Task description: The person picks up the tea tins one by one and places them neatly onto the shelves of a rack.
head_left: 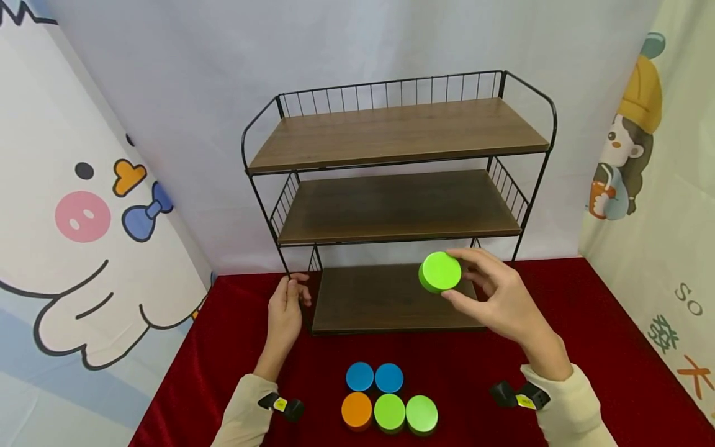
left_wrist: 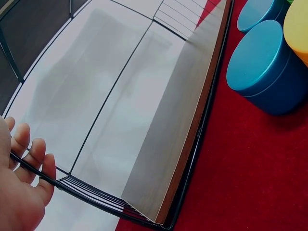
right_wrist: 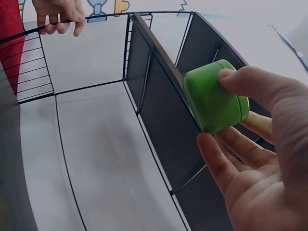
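Between the thumb and fingers of my right hand (head_left: pixel 497 295) is a green round tin (head_left: pixel 440 272), held up in front of the lowest board of a three-tier shelf rack (head_left: pixel 399 208). In the right wrist view the tin (right_wrist: pixel 214 98) shows a lid seam, and the thumb presses on its side. My left hand (head_left: pixel 286 313) grips the rack's black metal side frame low on the left. The left wrist view shows the fingers (left_wrist: pixel 34 156) curled over that bar.
On the red cloth (head_left: pixel 475 397) before the rack stand two blue tins (head_left: pixel 389 377), an orange tin (head_left: pixel 356 411) and two green tins (head_left: pixel 421 414). A white curtain (head_left: pixel 357 37) hangs behind. Printed cloths flank both sides.
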`<state>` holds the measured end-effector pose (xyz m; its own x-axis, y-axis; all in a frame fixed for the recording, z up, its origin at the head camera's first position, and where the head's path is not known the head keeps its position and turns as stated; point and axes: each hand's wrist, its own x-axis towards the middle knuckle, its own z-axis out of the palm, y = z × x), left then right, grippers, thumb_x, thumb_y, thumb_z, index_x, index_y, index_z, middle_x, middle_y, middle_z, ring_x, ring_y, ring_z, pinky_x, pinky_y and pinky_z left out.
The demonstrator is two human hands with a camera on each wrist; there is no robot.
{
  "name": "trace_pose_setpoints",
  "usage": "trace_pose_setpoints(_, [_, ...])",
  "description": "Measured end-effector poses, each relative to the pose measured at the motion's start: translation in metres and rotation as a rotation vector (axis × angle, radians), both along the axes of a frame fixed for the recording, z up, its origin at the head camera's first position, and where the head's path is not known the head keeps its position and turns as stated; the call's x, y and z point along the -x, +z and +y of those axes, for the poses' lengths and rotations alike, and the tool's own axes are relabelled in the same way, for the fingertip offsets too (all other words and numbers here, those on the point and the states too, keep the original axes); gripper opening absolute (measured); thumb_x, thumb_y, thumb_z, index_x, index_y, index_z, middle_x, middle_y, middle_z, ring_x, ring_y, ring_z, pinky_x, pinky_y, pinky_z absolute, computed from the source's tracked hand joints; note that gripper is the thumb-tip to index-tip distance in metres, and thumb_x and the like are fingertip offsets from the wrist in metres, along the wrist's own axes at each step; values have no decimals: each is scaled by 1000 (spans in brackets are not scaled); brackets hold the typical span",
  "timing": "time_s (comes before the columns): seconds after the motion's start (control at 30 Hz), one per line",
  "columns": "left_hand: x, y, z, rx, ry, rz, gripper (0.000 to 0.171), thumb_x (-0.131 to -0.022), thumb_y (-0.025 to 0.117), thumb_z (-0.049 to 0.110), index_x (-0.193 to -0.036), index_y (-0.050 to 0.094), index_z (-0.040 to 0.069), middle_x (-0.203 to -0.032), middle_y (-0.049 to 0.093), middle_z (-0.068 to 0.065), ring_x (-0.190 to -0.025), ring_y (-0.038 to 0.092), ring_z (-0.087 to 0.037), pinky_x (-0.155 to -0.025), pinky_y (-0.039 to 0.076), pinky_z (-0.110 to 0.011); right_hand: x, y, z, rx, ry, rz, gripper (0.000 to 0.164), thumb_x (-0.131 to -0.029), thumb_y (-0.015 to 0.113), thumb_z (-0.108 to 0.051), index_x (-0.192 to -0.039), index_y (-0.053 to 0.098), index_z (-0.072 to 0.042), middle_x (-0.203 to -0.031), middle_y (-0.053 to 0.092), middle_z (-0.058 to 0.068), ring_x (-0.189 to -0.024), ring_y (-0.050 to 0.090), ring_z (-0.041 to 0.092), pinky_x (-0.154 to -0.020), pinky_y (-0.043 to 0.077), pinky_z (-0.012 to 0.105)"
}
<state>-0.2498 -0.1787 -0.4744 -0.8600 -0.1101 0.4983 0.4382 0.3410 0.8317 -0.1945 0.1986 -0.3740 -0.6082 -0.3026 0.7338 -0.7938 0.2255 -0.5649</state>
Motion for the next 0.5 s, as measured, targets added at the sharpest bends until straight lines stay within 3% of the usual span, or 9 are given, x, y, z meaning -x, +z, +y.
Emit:
trace_pose_setpoints(0.27, [0,1,0,15,13,-17,34,-114,34,16,-116,63,-1,-77,60,-15,-69,61,-16,-69,57,-35,2,15,1,6,1,43,77,-65,82,25,-136,59,4,-127,63,15,-118,61,7,-95,53,15])
trace_pose_setpoints(0.37, [-3,5,2,4,12,-19,34,-114,33,12,-116,63,-5,-77,61,-18,-70,62,-22,-69,56,-33,3,20,2,9,-1,53,79,-64,82,26,-136,59,5,-127,63,14,-118,61,7,-95,53,16])
trace_pose_setpoints(0.5, [-3,5,2,-5,13,-21,33,-113,33,11,-115,64,-2,-78,61,-20,-71,62,-26,-68,55,-29,3,28,4,14,1,60,80,-63,81,28,-136,58,7,-128,63,14,-119,62,8,-96,53,17])
